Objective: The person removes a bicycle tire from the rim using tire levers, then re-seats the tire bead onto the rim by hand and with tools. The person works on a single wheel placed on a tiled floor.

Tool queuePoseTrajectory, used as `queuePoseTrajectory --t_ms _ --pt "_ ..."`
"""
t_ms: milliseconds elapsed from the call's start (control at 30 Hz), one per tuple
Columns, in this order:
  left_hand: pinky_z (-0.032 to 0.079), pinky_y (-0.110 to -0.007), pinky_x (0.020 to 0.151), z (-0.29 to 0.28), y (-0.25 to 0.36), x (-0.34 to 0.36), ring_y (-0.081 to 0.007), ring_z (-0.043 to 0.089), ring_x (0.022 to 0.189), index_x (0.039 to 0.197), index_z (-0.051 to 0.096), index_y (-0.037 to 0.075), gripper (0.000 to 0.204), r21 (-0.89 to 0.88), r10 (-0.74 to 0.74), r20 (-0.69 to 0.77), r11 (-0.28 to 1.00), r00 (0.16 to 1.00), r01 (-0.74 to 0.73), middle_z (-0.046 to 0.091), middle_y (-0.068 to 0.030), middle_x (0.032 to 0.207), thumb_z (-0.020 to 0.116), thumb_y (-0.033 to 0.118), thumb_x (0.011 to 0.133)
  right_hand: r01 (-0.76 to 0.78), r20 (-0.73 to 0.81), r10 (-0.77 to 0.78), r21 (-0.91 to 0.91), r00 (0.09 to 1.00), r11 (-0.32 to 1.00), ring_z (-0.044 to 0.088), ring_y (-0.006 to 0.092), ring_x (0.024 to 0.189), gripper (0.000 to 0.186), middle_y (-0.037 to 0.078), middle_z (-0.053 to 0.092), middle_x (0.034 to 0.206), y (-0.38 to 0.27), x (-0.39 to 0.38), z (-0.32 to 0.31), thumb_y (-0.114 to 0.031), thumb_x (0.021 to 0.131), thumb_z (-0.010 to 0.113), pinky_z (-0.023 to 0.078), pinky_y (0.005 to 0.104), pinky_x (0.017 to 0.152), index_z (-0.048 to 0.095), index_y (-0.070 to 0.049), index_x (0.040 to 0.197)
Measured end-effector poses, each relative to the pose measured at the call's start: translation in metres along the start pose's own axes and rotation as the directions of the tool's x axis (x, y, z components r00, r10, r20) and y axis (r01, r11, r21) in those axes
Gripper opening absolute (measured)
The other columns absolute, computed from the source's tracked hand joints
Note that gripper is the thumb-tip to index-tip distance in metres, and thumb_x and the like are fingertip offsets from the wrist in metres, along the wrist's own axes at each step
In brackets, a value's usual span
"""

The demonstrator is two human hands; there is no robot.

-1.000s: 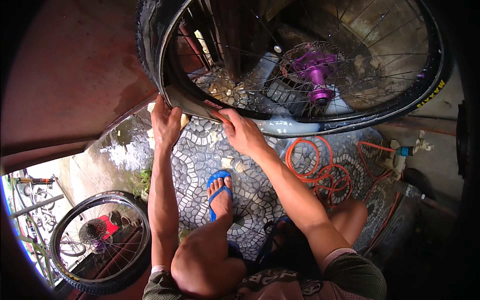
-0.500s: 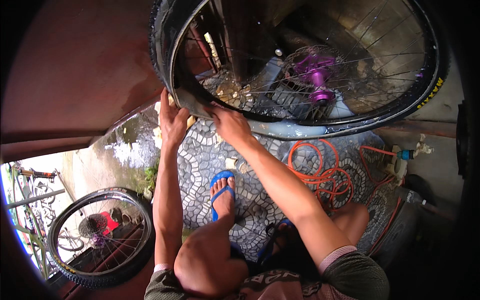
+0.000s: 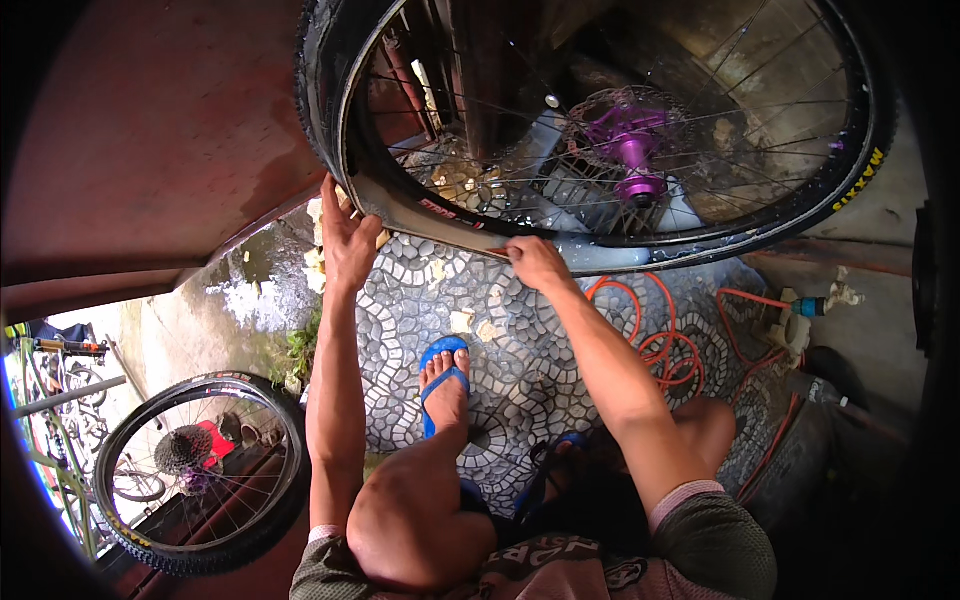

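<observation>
Found a purple-hubbed disc-brake wheel ahead of the person, tilted above pebble-mosaic paving, with milky fluid lying along the low near stretch of the partly unseated tyre, apparently gathered there by the tilt. Noted left hand curled round the tyre's edge, likely for steadying; right hand narrowed at the same edge, further right. Cannot tell whether gripping or merely touching. Also recorded: orange hose at right, cassette-fitted wheel at lower left.
</observation>
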State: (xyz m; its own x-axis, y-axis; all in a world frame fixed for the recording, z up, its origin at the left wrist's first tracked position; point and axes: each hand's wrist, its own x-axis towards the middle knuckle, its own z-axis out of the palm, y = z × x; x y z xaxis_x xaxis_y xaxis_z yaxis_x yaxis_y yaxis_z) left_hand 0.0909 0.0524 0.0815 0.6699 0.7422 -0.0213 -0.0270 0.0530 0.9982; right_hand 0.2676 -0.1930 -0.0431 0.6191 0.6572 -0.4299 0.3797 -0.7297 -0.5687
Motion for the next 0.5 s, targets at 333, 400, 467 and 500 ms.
queuePoseTrajectory --t_ms 333,400,467,500 --pt "0.053 -0.029 0.089 -0.004 0.005 -0.004 -0.0217 0.063 0.116 0.164 0.021 0.005 0.087 0.046 0.013 -0.001 0.999 1.000 -0.013 0.057 -0.0192 0.138 0.047 -0.013 0.083 -0.313 -0.147 0.289 -0.189 0.946 0.931 0.071 0.0403 0.109 0.023 0.015 0.076 0.112 0.113 -0.049 -0.072 -0.022 0.099 0.058 0.056 0.0501 0.095 0.077 -0.019 0.112" --pt "0.053 -0.030 0.089 -0.001 0.004 -0.003 -0.0221 0.063 0.116 0.164 0.021 0.006 0.087 0.058 0.025 0.007 0.998 1.000 -0.025 0.056 -0.0186 0.139 0.047 -0.013 0.083 -0.342 -0.218 0.313 -0.108 0.924 0.934 0.071 0.0403 0.109 0.024 0.015 0.076 0.113 0.128 -0.052 -0.064 -0.022 0.099 0.058 0.056 0.0502 0.094 0.077 -0.018 0.113" --pt "0.053 -0.030 0.091 -0.002 0.003 -0.004 -0.0228 0.062 0.117 0.164 0.021 0.005 0.087 0.053 0.027 0.005 0.998 1.000 -0.027 0.055 -0.0172 0.140 0.047 -0.013 0.083 -0.345 -0.238 0.322 -0.058 0.916 0.937 0.070 0.0400 0.110 0.025 0.015 0.076 0.113 0.123 -0.041 -0.045 -0.023 0.099 0.057 0.056 0.0500 0.094 0.076 -0.017 0.114" --pt "0.053 -0.030 0.091 0.000 0.003 -0.004 -0.0227 0.062 0.118 0.164 0.021 0.005 0.087 0.059 0.004 0.004 0.998 1.000 -0.005 0.054 -0.0169 0.141 0.048 -0.013 0.083 -0.346 -0.250 0.328 -0.031 0.911 0.938 0.070 0.0399 0.110 0.026 0.015 0.076 0.113 0.114 -0.034 -0.034 -0.024 0.099 0.057 0.056 0.0499 0.094 0.076 -0.016 0.115"
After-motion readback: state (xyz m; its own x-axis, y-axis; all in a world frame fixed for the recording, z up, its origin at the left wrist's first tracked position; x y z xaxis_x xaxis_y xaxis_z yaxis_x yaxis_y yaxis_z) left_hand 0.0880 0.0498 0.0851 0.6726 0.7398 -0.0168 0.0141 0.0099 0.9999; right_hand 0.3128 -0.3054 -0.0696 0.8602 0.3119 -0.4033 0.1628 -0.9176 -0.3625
